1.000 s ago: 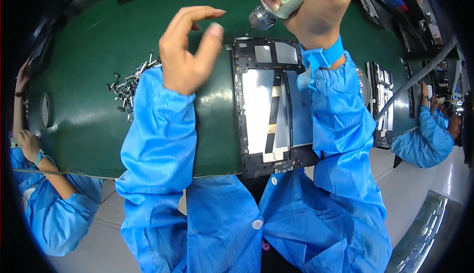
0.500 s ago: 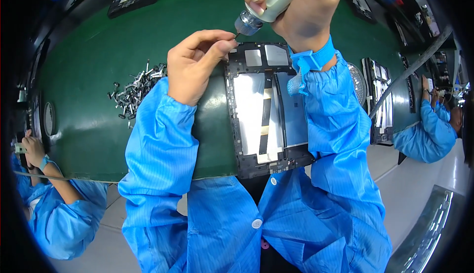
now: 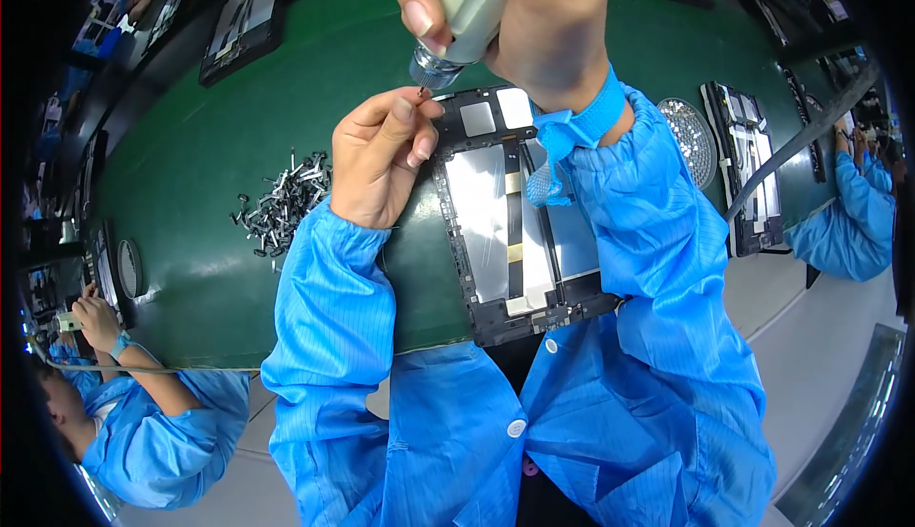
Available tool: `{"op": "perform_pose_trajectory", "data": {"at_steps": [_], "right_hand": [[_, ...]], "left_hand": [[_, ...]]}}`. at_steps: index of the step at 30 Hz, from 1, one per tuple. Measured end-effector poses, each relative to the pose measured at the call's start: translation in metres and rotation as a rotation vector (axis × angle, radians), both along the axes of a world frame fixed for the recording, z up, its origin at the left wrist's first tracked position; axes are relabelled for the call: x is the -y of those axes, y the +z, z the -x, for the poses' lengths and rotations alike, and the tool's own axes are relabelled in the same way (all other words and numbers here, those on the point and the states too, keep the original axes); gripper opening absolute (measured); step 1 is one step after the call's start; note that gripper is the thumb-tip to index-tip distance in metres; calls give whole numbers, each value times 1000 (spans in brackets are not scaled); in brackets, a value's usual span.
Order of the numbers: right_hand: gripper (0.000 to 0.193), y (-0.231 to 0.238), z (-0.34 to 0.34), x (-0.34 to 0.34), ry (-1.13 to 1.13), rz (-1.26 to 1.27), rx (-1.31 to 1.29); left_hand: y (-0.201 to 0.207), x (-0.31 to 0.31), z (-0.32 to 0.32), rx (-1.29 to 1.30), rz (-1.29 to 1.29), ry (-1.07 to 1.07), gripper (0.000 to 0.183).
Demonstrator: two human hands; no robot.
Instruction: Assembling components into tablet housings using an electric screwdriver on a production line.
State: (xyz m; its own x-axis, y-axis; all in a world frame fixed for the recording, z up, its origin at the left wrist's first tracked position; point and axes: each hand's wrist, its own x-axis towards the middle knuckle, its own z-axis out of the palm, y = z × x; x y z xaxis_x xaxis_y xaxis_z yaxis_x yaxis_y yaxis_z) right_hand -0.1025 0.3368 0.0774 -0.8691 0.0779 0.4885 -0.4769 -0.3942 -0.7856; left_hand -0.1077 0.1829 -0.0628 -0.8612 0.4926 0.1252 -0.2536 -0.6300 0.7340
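My right hand (image 3: pixel 553 27) grips a pale electric screwdriver (image 3: pixel 472 12) with a knurled metal nose, its bit pointing down. Just under the nose, the thumb and forefinger of my left hand (image 3: pixel 376 151) pinch at the bit's tip. Whatever small piece is between them is too tiny to name. Close below both hands lies an opened tablet-like device (image 3: pixel 481 222), with a black frame, silver panels and a dark ribbon strip. My right wrist, in a blue strap (image 3: pixel 581 122), hides part of its upper right side.
Left of my forearm is a loose pile of small black-and-silver parts (image 3: pixel 286 205). A round dish of small shiny pieces (image 3: pixel 688 136) sits right, beside another opened device (image 3: pixel 748 165) and a grey cable (image 3: pixel 801 136). Co-workers in blue sit at left (image 3: pixel 157 432) and right (image 3: pixel 843 208).
The screwdriver and both hands have shifted left, so the bit has moved off the device's upper left corner. My left hand has turned, showing more of its curled fingers. The view has shifted slightly.
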Motion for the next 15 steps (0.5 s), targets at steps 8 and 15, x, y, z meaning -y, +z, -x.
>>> {"op": "perform_pose_trajectory", "data": {"at_steps": [8, 15], "right_hand": [[19, 4, -5, 10, -7, -22, -24], [20, 5, -4, 11, -8, 18, -11]], "left_hand": [[14, 8, -6, 56, -26, -18, 22], [20, 5, -8, 20, -41, -59, 21]]}}
